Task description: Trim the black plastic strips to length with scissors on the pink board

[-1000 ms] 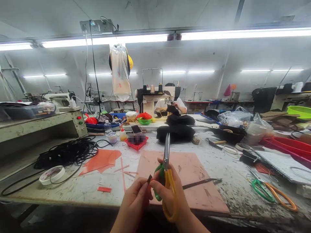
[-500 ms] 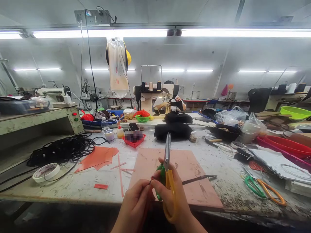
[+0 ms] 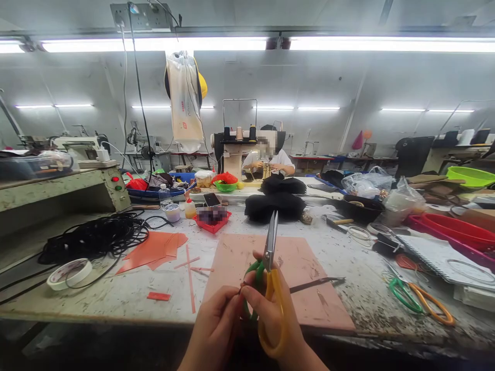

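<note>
My right hand [image 3: 270, 319] grips a pair of scissors [image 3: 269, 273] with green and yellow handles, blades closed and pointing up and away. Its thumb and forefinger also pinch a tiny dark piece [image 3: 242, 287] together with the fingertips of my left hand [image 3: 216, 330]. Both hands hover at the near edge of the workbench, over a pink cutting mat [image 3: 309, 268]. A thin dark strip [image 3: 317, 283] lies on the mat just right of my right hand.
Orange sheet offcuts [image 3: 154, 250], a roll of tape [image 3: 69, 272] and a heap of black cord [image 3: 93, 238] lie at left. A second pair of scissors [image 3: 419, 301] lies at right near red trays [image 3: 456, 229]. Black fabric [image 3: 274, 205] sits behind the mat; a person works at a sewing machine beyond.
The small dark piece has been drawn deeper between my fingertips. The scissors tilted slightly to the right. The view shifted a little to the right and up.
</note>
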Available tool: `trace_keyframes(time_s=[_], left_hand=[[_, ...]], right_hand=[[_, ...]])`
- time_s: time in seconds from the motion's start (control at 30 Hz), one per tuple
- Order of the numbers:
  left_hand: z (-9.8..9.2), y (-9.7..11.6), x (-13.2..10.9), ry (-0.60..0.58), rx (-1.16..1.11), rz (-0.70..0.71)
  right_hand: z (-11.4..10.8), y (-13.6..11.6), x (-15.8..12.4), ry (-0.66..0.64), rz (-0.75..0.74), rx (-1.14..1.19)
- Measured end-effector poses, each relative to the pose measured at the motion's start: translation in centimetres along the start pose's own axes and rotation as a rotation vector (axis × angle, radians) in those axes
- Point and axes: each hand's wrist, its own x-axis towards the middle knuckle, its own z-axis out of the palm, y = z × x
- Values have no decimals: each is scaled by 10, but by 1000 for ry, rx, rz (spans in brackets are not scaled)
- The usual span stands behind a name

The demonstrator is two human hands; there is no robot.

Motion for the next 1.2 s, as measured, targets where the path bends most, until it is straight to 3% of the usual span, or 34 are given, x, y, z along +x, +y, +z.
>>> trace_keyframes(time_s=[0.2,0.43,0.57,0.73,0.97,1.1,1.2], left_hand=[[3,4,-2,25,-13,-15],[-1,-3,3,-24,31,-10],[-12,-11,7,-154,209,54],[-22,-17,3,-227,298,96],[-23,-27,-3,-276,242,53],[-28,-37,-6,-171,176,-94],[-29,-41,-6,-188,178,-57]], right_hand=[[-1,2,1,-6,18,53],[2,-2,4,22,-36,40],[-7,-24,23,165,-177,-48],[-34,-63,52,304,-339,-83],[-46,-95,73,416,-423,-28],[-49,-100,85,488,-423,-12],[-52,-98,91,516,-447,-20]])
